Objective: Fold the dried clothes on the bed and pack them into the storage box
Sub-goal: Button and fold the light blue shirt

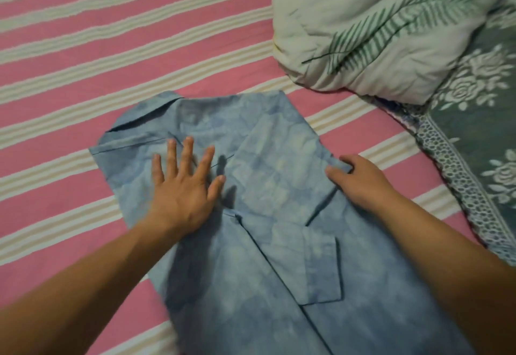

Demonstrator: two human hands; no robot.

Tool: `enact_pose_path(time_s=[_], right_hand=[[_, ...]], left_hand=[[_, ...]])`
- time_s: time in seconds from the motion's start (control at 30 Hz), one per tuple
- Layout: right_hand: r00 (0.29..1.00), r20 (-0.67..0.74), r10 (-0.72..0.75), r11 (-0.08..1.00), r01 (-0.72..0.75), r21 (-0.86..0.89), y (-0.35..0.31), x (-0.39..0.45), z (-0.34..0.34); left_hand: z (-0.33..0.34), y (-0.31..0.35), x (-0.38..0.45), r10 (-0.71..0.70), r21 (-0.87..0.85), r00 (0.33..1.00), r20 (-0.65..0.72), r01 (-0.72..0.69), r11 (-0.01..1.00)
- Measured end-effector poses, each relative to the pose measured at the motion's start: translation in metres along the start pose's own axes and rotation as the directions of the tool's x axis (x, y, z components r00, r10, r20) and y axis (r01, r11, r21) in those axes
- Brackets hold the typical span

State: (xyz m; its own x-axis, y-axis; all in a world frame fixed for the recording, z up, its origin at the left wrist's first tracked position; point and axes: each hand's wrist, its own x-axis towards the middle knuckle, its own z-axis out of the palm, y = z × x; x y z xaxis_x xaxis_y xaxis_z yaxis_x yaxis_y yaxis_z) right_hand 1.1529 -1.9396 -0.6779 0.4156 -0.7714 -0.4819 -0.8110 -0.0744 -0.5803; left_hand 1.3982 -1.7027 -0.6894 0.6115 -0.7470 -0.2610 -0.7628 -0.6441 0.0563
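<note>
A light blue mottled shirt [268, 159] lies flat on the bed, collar at the far left, a sleeve folded in over its back and the cuff pointing toward me. My left hand [184, 187] presses flat on the shirt near the collar, fingers spread and straight. My right hand [360, 179] is at the shirt's right edge, where thumb and curled fingers pinch a fold of the blue cloth. No storage box is in view.
The bed wears a pink sheet [111, 33] with pale stripes. A bunched white quilt with green leaf print [377, 28] lies at the far right, over a grey-green floral blanket with a lace border [474, 131].
</note>
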Motion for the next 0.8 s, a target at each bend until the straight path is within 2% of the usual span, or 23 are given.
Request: enact_pose_path(time_s=[0.07,0.1,0.23,0.3,0.37,0.43,0.47,0.53,0.57,0.6,0.63,0.67,0.73,0.77,0.8], right_hand=[[0.999,0.024,0.037,0.999,-0.038,0.021,-0.004,0.008,-0.002],[0.997,0.050,0.062,0.997,-0.064,0.046,-0.006,0.009,-0.005],[0.977,0.210,0.041,0.996,-0.057,0.073,-0.008,0.010,-0.014],[0.970,0.244,-0.018,0.998,0.002,0.067,-0.019,0.004,-0.017],[0.966,0.251,-0.066,0.997,0.073,-0.019,-0.029,-0.002,-0.018],[0.956,0.256,-0.146,0.983,0.169,-0.067,-0.045,-0.018,-0.020],[0.947,0.258,-0.190,0.974,0.214,-0.068,-0.056,-0.029,-0.021],[0.918,0.283,-0.277,0.946,0.312,-0.086,-0.082,-0.054,-0.020],[0.895,0.305,-0.324,0.921,0.373,-0.115,-0.095,-0.069,-0.016],[0.866,0.339,-0.367,0.886,0.437,-0.155,-0.109,-0.085,-0.011],[0.838,0.380,-0.393,0.841,0.494,-0.220,-0.120,-0.099,-0.001],[0.817,0.411,-0.404,0.784,0.541,-0.304,-0.128,-0.112,0.013],[0.790,0.472,-0.391,0.637,0.603,-0.481,-0.138,-0.137,0.054],[0.778,0.489,-0.393,0.580,0.623,-0.525,-0.140,-0.150,0.078],[0.768,0.502,-0.397,0.555,0.637,-0.535,-0.141,-0.161,0.102]], left_hand=[[-0.005,0.019,-0.045,0.024,-0.084,0.995,-0.099,-0.033,0.996],[0.000,0.030,-0.069,0.023,-0.117,0.995,-0.098,-0.034,0.993],[0.053,0.057,-0.112,0.072,-0.080,0.991,0.112,-0.063,0.995],[0.067,0.064,-0.104,0.076,-0.051,0.986,0.148,-0.069,0.996],[0.067,0.068,-0.097,0.054,-0.037,0.981,0.189,-0.048,0.998],[0.059,0.065,-0.095,0.091,-0.073,0.966,0.243,-0.076,0.994],[0.050,0.060,-0.093,0.119,-0.121,0.950,0.290,-0.087,0.989],[0.012,0.046,-0.090,0.146,-0.387,0.927,0.345,-0.001,0.922],[-0.010,0.037,-0.090,0.128,-0.595,0.946,0.297,0.079,0.800],[-0.030,0.027,-0.092,0.051,-0.776,0.971,0.234,0.155,0.612],[-0.046,0.018,-0.094,-0.069,-0.879,0.975,0.210,0.219,0.424],[-0.056,0.007,-0.093,-0.178,-0.930,0.955,0.237,0.276,0.245],[-0.071,-0.016,-0.083,-0.266,-0.930,0.892,0.366,0.352,-0.100],[-0.074,-0.025,-0.075,-0.260,-0.900,0.868,0.424,0.371,-0.228],[-0.073,-0.032,-0.065,-0.250,-0.889,0.863,0.440,0.379,-0.259]])
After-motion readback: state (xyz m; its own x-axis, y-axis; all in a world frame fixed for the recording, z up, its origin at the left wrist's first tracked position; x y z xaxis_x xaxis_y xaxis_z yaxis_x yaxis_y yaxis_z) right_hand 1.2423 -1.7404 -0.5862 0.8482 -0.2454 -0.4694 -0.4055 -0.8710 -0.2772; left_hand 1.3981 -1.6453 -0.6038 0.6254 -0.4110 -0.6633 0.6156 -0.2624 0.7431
